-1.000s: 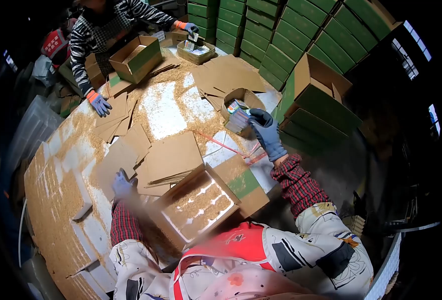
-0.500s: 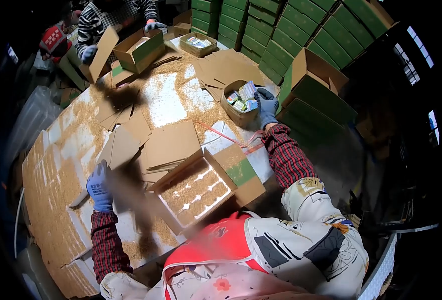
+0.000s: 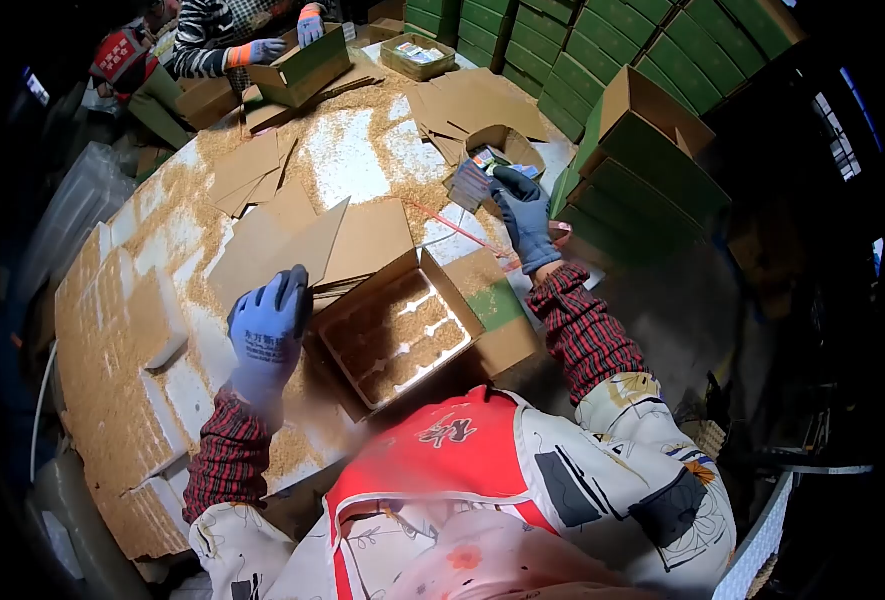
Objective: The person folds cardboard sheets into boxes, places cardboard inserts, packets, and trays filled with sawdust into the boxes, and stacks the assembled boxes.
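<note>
My right hand [image 3: 524, 215], in a grey-blue glove, is closed on a small printed packet [image 3: 470, 185] at the near rim of a round basket [image 3: 522, 148] with more packets inside. My left hand [image 3: 267, 325], in a blue glove with dark fingertips, has its fingers closed at the lower edge of a tilted cardboard sheet [image 3: 280, 250]. Between my hands and close to my body sits an open carton [image 3: 357, 400]. A white tray in it is filled with brown, sawdust-like bits [image 3: 397, 340].
Loose bits and white foam blocks [image 3: 347, 165] cover the table. Flat cardboard pieces [image 3: 477, 105] lie beyond the carton. Green boxes [image 3: 602, 70] are stacked at the back right, with an open box [image 3: 652, 120] nearer. Across the table, a co-worker's gloved hands [image 3: 257, 52] handle another box.
My left hand has moved right and up, and the cardboard sheet now leans beyond the carton. My right hand has drawn a packet out over the basket's near rim. The co-worker's hands have shifted.
</note>
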Demonstrator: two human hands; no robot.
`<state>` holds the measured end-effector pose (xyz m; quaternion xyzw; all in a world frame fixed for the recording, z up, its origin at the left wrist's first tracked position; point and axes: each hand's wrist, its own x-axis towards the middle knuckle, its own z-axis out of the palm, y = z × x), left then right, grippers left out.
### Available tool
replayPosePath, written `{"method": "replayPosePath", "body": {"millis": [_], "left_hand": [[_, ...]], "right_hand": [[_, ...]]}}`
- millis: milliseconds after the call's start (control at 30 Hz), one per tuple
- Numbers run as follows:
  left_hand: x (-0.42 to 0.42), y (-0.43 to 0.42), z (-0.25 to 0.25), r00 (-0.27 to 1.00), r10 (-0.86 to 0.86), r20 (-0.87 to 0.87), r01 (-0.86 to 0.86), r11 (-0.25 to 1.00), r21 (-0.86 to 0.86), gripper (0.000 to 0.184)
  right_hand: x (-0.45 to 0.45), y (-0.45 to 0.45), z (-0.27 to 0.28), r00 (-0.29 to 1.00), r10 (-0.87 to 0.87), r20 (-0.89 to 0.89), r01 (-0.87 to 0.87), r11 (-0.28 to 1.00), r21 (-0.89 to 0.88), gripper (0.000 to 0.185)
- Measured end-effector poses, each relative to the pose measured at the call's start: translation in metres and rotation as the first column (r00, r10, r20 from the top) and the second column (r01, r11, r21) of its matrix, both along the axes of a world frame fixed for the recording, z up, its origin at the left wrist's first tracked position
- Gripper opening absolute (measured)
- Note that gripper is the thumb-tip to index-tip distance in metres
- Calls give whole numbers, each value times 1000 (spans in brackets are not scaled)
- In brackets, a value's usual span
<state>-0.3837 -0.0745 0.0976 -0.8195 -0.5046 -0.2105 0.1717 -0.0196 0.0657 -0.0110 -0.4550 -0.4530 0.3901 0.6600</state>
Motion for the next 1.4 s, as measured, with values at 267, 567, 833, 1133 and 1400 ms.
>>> {"method": "replayPosePath", "body": {"millis": [267,567,833,1133,1400], "left_hand": [[28,-11,6,996,-84,-4,84,994,-69,28],[43,-26,6,999,-41,-11,40,995,-94,27],[78,-57,-7,995,-14,-100,-11,968,-249,40],[116,-54,-15,990,135,-29,-137,940,-313,38],[128,-57,-13,985,160,-63,-172,930,-325,37]], "right_hand": [[-56,-109,3,917,386,-100,-399,884,-243,25],[-54,-88,-2,849,527,42,-491,816,-306,18],[-32,-63,-8,706,629,-324,-708,613,-351,32],[-25,-57,-9,616,782,-96,-765,565,-309,43],[-7,-56,-3,520,811,268,-746,584,-320,52]]}}
